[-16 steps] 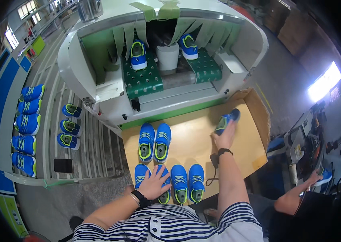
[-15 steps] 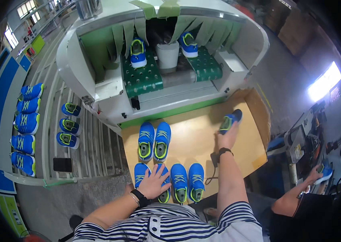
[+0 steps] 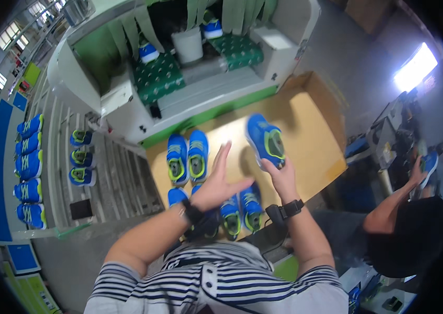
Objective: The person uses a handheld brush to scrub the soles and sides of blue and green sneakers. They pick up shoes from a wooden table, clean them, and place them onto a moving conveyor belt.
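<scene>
Head view, inspector A: right hand [image 3: 279,175] grasps a blue shoe with lime trim [image 3: 266,140] by its heel end, lifted above the tan worktable [image 3: 315,141]. Sole faces away; the opening faces the camera.

Inspector B: And the left hand [image 3: 216,183]?

A: Released, fingers spread, palm raised over the near row of shoes [image 3: 237,209]. It holds nothing and touches nothing that I can confirm.

B: Open room on the table?

A: The right half of the tabletop is bare up to its right edge and far corner. The left half carries a pair of blue shoes [image 3: 187,157] standing side by side, toes toward the machine.

B: Edges?

A: The table's far edge butts against the green-and-white machine [image 3: 127,99]; its near edge lies at the person's striped shirt [image 3: 221,282]. The near row sits right at that near edge, partly hidden by the forearms.

B: Surroundings?

A: Inside the machine, two green patterned pads [image 3: 158,76] each bear a blue shoe, with a white bucket [image 3: 189,44] between them. To the left, a slatted roller rack [image 3: 106,167] holds three shoes; further left, a blue-edged shelf [image 3: 1,157] holds five more. On the right, another person [image 3: 415,230] holds a shoe at a separate station.
</scene>
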`<state>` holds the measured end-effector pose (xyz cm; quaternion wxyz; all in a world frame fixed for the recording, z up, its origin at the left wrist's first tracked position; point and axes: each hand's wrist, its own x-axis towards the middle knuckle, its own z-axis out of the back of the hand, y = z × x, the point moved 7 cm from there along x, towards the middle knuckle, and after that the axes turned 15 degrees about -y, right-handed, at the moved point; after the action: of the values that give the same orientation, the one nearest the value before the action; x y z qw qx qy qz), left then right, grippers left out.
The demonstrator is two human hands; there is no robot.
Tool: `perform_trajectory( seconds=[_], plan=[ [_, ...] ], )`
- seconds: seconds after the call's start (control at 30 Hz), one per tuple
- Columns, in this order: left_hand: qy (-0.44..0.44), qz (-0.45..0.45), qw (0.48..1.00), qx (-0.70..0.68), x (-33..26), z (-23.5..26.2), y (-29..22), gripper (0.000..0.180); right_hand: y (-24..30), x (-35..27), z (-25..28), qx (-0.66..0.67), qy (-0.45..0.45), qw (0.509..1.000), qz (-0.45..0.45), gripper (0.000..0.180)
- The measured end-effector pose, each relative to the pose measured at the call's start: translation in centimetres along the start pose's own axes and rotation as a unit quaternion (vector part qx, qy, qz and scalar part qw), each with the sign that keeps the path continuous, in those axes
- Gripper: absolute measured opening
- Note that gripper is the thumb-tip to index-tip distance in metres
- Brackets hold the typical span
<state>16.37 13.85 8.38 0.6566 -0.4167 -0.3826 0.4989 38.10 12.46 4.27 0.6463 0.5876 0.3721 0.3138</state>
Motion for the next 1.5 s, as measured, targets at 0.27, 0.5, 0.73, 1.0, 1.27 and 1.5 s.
perform_trajectory(
  seconds=[0.27, 0.5, 0.73, 1.0, 1.27, 1.5],
  plan=[
    [-0.227, 0.173, 0.886, -0.364, 3.1, 6.7, -0.1, 0.102, -2.9, -8.6, 0.7, -0.256, 0.257, 0.928, 0.083, 0.107],
    [-0.336, 0.012, 0.928, -0.16, 5.4, 13.0, -1.1, 0.099, -8.6, -12.8, 3.6, -0.236, 0.153, 0.959, 0.044, 0.105],
    [-0.401, -0.163, 0.895, 0.111, 13.9, 17.1, -1.6, 0.105, -1.6, -4.7, 1.5, -0.021, 0.01, 0.997, -0.068, 0.085],
    [-0.421, -0.086, 0.9, 0.076, 17.5, 19.3, 1.8, 0.102, 20.2, 9.3, -12.8, 0.042, -0.002, 0.952, 0.302, 0.076],
    [-0.356, 0.029, 0.933, 0.044, 22.1, 22.6, 0.7, 0.11, 16.9, 20.3, -23.7, -0.214, -0.081, 0.879, 0.418, 0.089],
    [-0.212, -0.125, 0.962, 0.117, 8.9, 14.7, 0.0, 0.094, 3.5, 6.3, -13.4, -0.361, 0.132, 0.854, 0.35, 0.083]
  ],
)
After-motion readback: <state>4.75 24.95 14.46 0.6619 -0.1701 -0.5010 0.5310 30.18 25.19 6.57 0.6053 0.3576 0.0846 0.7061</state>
